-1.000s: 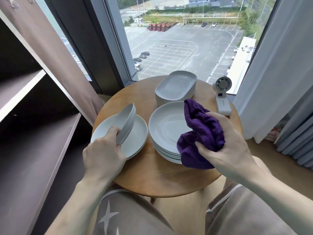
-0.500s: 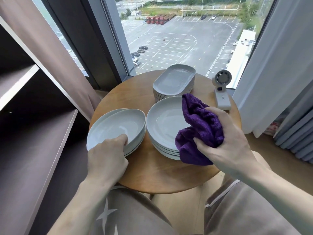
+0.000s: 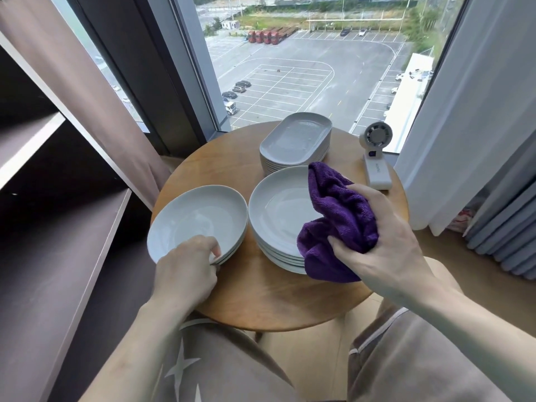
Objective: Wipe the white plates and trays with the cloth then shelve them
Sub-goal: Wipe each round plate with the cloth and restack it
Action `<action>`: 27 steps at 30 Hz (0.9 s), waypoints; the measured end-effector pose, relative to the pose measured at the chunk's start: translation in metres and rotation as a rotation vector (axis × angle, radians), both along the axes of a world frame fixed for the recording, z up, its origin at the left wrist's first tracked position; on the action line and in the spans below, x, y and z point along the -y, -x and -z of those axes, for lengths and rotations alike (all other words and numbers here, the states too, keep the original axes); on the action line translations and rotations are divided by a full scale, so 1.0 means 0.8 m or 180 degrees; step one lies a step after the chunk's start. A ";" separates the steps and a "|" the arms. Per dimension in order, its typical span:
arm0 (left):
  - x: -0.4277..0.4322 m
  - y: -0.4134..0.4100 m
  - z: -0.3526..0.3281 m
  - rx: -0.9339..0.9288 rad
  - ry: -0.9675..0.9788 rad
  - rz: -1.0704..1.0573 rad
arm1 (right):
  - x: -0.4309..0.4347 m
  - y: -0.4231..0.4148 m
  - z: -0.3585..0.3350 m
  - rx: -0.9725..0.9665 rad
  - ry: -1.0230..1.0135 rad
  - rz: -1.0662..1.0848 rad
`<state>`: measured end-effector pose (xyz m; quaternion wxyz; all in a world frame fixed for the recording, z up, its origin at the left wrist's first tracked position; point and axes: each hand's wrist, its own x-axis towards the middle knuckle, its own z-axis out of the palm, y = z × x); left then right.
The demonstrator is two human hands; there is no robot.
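The purple cloth (image 3: 339, 224) is hanging bunched in the right grip (image 3: 385, 239), whose fingers are clamping round it, over the near right rim of the taller stack of round white plates (image 3: 275, 210). That stack is sitting mid-bench. Just left of it, a shorter stack of round white plates (image 3: 200, 219) is lying at the left edge of the round wooden bench (image 3: 261, 291). The left grip (image 3: 185, 274) is pinching its near rim, thumb on top and fingers curling under. A stack of oblong white trays (image 3: 295, 137) is resting on the far side, touching the taller stack. A small white fan (image 3: 377, 158) is standing at the far right. Dark shelves (image 3: 58, 256) are running along the left.
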<state>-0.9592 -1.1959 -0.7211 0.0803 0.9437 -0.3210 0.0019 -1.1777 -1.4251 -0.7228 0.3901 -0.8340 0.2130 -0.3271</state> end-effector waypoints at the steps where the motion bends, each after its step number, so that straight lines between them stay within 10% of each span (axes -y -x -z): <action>1: -0.001 -0.001 0.001 -0.0050 0.0031 0.0030 | 0.000 0.000 0.000 0.0001 -0.0008 0.0002; 27: 0.017 -0.009 0.018 -0.0803 0.0547 0.0343 | -0.006 -0.017 -0.046 -0.1482 0.0574 -0.0033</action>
